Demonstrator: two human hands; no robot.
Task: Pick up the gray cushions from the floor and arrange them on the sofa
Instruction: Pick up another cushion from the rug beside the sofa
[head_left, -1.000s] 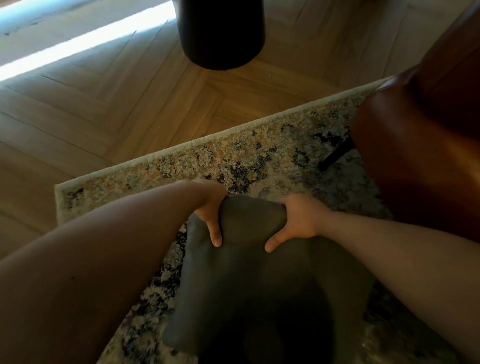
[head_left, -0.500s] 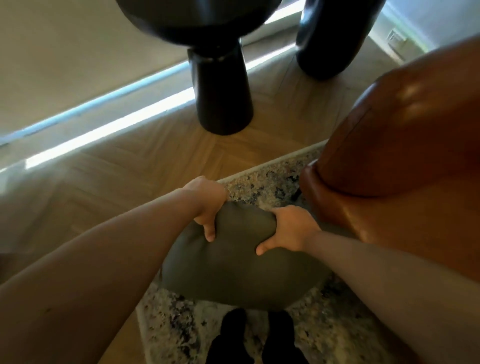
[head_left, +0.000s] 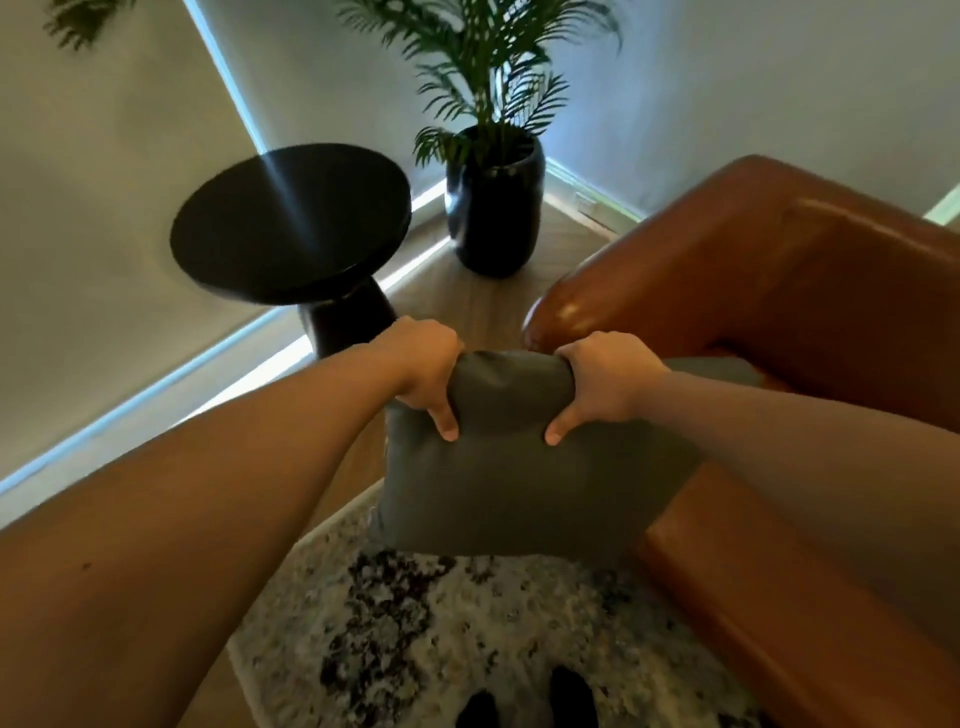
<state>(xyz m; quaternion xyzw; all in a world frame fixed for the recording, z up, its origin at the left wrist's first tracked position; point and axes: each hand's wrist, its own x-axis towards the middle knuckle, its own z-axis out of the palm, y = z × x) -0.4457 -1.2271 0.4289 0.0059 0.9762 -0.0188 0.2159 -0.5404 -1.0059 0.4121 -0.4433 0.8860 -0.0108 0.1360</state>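
Note:
A gray cushion (head_left: 514, 488) hangs in the air in front of me, off the floor. My left hand (head_left: 423, 371) grips its top edge on the left, and my right hand (head_left: 605, 384) grips the top edge on the right. The cushion's right side overlaps the front of the brown leather sofa (head_left: 810, 291), which fills the right of the view. A second gray cushion (head_left: 727, 369) seems to lie on the sofa seat behind my right forearm, mostly hidden.
A round black side table (head_left: 291, 223) stands to the left of the sofa arm. A black pot with a palm plant (head_left: 493, 202) sits in the corner behind it. A patterned rug (head_left: 441, 639) lies below, with my dark-socked feet (head_left: 524, 701) on it.
Both hands have lifted the cushion from the rug to sofa height. My view has tilted upward, so the side table top, the plant and the sofa back came into sight.

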